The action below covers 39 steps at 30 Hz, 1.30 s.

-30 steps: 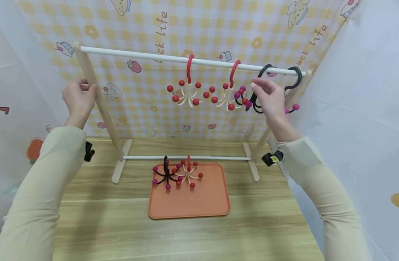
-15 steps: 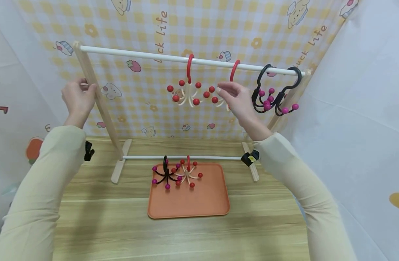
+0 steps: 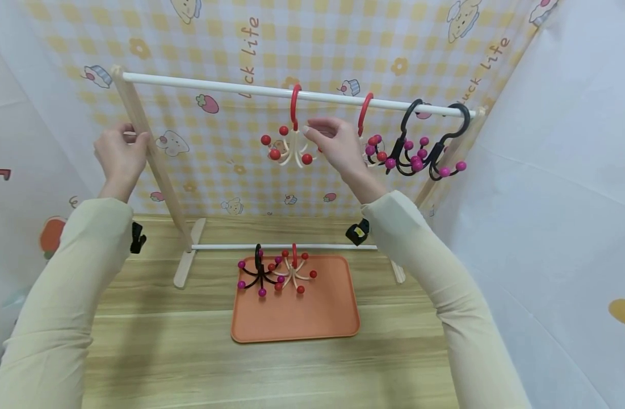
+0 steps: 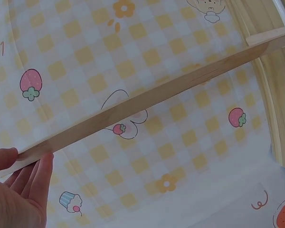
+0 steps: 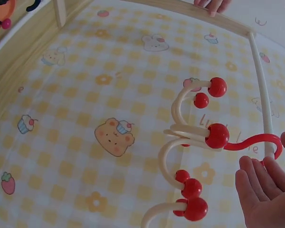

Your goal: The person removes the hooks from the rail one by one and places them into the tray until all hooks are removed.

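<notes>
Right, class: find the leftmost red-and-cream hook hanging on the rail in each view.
Head: the hook hangs centre-top, just left of the right hand.
Left wrist: not in it; only the left hand on the wooden post.
Right wrist: centre-right, its red loop by the fingertips.
Shared landmark: the white rail.

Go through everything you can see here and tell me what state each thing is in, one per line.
Left hand: grips the rack's left post.
Right hand: fingers straight, at the leftmost red hook, holding nothing.
Rack: upright on the table.
Two red-and-cream hangers: hung on the top rod.
Two black hangers: hung at the rod's right end.
Orange tray: flat on the table, holding one black hanger and one cream hanger.
</notes>
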Available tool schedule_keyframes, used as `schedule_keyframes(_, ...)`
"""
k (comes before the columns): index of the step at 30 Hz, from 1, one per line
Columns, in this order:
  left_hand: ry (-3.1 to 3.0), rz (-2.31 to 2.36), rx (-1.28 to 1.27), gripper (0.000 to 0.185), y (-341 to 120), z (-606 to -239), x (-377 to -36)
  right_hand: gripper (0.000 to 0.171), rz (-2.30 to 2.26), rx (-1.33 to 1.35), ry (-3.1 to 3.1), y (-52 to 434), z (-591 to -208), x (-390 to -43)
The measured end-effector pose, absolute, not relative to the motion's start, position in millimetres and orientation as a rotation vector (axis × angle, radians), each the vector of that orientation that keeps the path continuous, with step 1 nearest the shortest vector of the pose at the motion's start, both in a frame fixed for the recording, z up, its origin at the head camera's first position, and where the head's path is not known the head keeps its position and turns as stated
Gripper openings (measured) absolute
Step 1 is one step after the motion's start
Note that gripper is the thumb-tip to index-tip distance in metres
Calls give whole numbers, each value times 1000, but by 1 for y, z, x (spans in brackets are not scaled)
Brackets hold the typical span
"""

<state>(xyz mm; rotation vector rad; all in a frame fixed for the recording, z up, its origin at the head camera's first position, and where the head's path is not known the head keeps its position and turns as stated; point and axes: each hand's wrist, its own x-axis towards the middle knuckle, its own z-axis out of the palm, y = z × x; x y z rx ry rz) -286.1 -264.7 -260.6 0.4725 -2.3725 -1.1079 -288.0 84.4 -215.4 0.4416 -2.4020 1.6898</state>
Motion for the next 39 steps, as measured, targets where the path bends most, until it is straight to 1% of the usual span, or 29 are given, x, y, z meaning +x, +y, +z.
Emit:
schedule_keyframes(8,-2377,-1096,475,41,-264,-260,-286,33,1683,409,-2405,65,-213,-295)
schedule_keyframes(17,-2384,-1039,455,42,-264,-262,-286,37,1610,290,-2430,51,-209,-303)
schedule_keyframes(25,-2381,-1058,466,41,-265,-261,-285,25,1600,295,-2366,49,-210,-307)
schedule_keyframes(39,-2384,-1072,462,41,-265,-261,-286,22,1726,224,-2267,56,-205,-307)
